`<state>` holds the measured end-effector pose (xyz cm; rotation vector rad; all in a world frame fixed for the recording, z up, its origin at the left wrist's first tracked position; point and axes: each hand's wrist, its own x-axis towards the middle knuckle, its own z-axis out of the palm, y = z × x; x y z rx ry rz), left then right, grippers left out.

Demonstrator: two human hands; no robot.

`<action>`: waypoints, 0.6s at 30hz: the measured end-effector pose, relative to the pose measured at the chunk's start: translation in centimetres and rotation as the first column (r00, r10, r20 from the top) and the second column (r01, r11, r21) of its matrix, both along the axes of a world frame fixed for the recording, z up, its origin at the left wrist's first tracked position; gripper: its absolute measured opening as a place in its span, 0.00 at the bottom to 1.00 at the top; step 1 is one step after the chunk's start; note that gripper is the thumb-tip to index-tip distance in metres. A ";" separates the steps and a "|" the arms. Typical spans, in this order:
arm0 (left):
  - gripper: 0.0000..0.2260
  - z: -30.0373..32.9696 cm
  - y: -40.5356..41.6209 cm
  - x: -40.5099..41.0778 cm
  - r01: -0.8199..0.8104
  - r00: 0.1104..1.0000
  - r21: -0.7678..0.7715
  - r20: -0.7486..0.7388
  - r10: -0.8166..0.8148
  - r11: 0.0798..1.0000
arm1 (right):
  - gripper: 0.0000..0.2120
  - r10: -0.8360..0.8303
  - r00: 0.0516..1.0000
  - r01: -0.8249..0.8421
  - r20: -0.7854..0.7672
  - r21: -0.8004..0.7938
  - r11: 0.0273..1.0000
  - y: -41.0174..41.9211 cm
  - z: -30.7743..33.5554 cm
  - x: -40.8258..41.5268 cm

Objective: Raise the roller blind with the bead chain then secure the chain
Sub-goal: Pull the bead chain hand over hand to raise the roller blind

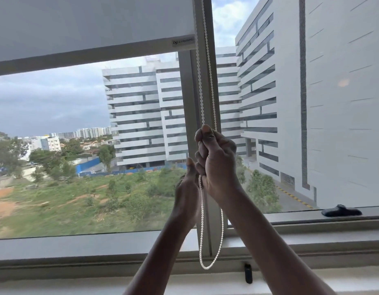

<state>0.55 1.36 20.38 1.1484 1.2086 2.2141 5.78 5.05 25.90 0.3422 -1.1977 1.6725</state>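
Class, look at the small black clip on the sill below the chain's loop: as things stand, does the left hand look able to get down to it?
Probably yes. The left hand sits just below the right hand, beside the bead chain, and the black clip lies below with only open sill and the hanging loop between.

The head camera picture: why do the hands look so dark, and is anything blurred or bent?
Head view: daylight through the window backlights the right hand and left hand, leaving them shadowed; the grass at lower left smears with blur; the wide lens tilts the roller blind hem; the bead chain stays sharp.
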 end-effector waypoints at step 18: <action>0.16 8.3 2.0 1.2 -0.024 0.976 0.203 0.215 -0.020 0.979 | 0.23 0.084 0.986 -0.065 0.142 -0.135 0.989 2.2 -8.2 -1.6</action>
